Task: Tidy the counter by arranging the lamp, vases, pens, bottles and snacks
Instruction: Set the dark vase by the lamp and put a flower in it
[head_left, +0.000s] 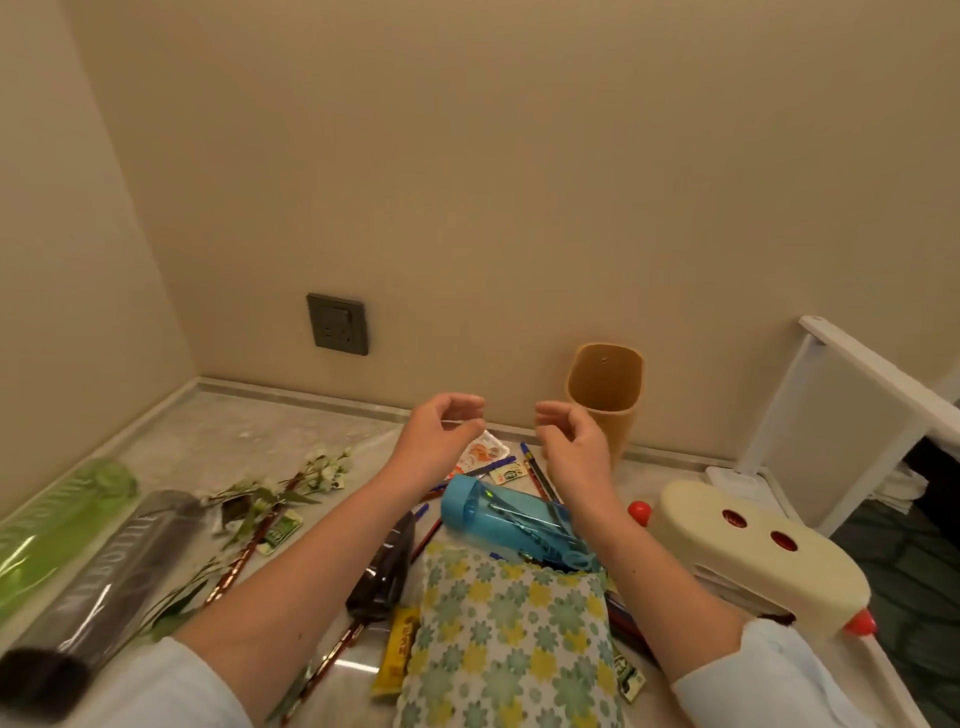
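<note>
My left hand (441, 434) and my right hand (574, 447) hover side by side above the counter, fingers curled and apart, holding nothing. Under them lie a blue bottle (511, 517) on its side, several pens (537, 475) and small snack packets (480, 452). An orange holder (605, 400) stands upright against the back wall, just right of my right hand. A green bottle (57, 525) and a dark grey bottle (104, 577) lie at the left. Flower stems (270, 501) lie between them and my left arm. A cream lamp (758, 551) with red dots lies at the right.
A floral cloth pouch (511, 639) lies near the front, with a yellow snack bar (397, 652) and a dark vase-like piece (387, 564) beside it. A wall socket (337, 323) is on the back wall. A white rack (841, 415) stands past the counter's right end.
</note>
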